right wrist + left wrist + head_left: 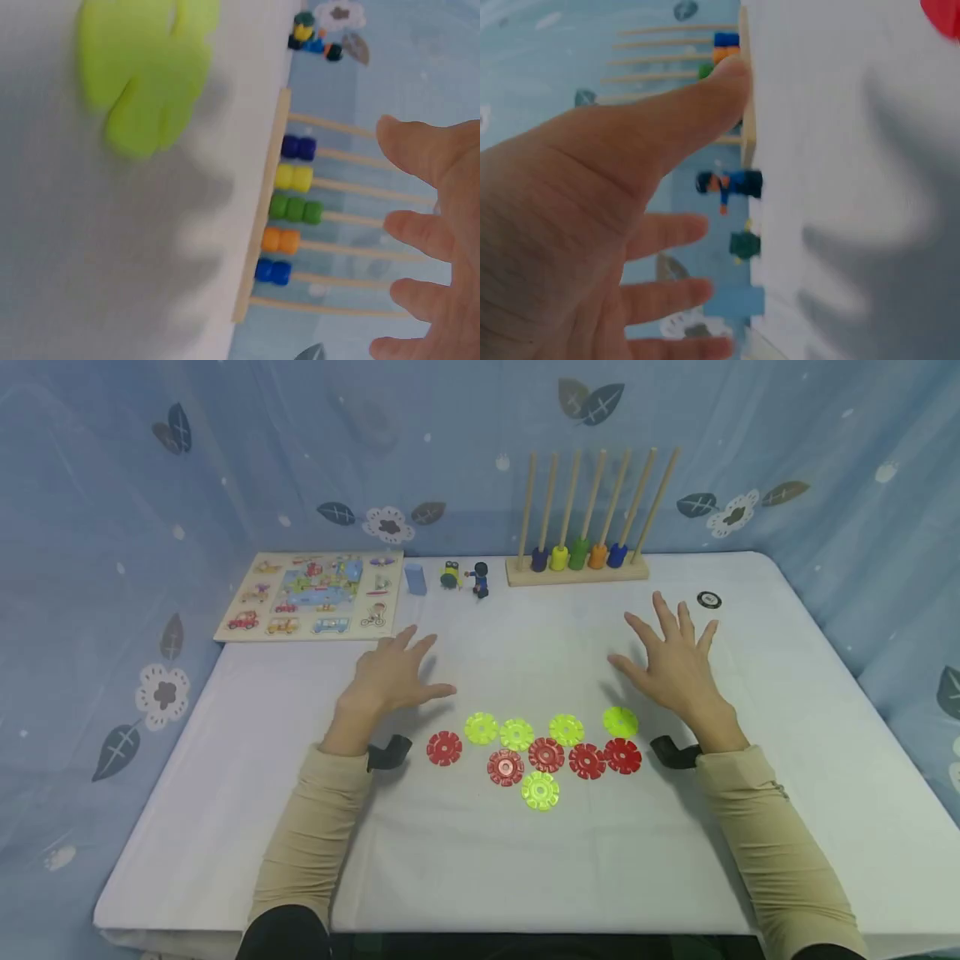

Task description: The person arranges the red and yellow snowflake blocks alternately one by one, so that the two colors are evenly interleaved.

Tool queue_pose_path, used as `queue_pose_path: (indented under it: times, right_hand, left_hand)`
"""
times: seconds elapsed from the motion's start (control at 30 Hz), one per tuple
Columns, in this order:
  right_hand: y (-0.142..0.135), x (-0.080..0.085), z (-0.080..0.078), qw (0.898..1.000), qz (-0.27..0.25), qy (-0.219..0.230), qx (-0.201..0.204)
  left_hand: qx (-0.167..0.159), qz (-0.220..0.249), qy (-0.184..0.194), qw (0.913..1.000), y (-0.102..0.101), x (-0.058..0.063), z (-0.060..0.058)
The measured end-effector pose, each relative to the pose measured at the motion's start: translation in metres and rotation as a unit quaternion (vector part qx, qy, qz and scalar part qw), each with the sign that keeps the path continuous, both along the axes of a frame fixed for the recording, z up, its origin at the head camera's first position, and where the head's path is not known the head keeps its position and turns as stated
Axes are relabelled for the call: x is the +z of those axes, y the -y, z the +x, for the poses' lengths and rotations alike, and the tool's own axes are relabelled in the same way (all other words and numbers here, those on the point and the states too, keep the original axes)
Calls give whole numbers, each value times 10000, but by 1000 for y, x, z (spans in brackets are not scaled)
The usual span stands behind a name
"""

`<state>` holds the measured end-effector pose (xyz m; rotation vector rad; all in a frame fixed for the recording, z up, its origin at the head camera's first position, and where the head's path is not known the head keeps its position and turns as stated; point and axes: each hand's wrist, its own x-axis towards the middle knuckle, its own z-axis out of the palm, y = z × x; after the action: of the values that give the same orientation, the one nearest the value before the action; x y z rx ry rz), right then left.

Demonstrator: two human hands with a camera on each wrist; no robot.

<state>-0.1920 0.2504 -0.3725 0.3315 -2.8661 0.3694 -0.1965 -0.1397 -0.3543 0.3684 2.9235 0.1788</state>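
Observation:
My left hand [390, 675] is held over the white table, fingers spread and nothing in it. Opposite it, my right hand [673, 670] hovers palm down with its fingers fanned out, also holding nothing. Between and in front of the hands lie several notched plastic discs. One red disc [444, 748] is nearest the left hand, and a yellow-green disc [620, 722] is nearest the right. More red discs [546, 755] and yellow-green discs [517, 734] form a loose cluster, with a single yellow-green disc [540, 791] at the front. In the right wrist view, a yellow-green disc [142, 67] looms close.
Along the back stand a wooden puzzle board [247, 602], a blue block [416, 579], a small green-and-yellow figure [450, 575], a toy figure in blue [480, 580] and a wooden peg stand [577, 575] with coloured beads. A black round chip [708, 600] lies back right.

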Motion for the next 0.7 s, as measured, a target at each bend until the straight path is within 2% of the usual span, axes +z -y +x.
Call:
queue_pose_path:
  times: [0.13,0.3,0.5,0.7]
  right_hand:
    - [11,4,5,9992,207,217,272]
    - [25,10,12,9944,576,341,822]
    - [41,16,23,9802,928,685,1607]
    - [60,18,38,9611,903,1191,2325]
  left_hand:
    - [-651,39,214,9976,-15,2,8]
    - [-1346,35,366,9902,-33,3,16]
    - [-1768,-110,456,9831,-48,4,24]
    - [-2145,-123,500,9754,-60,1,33]
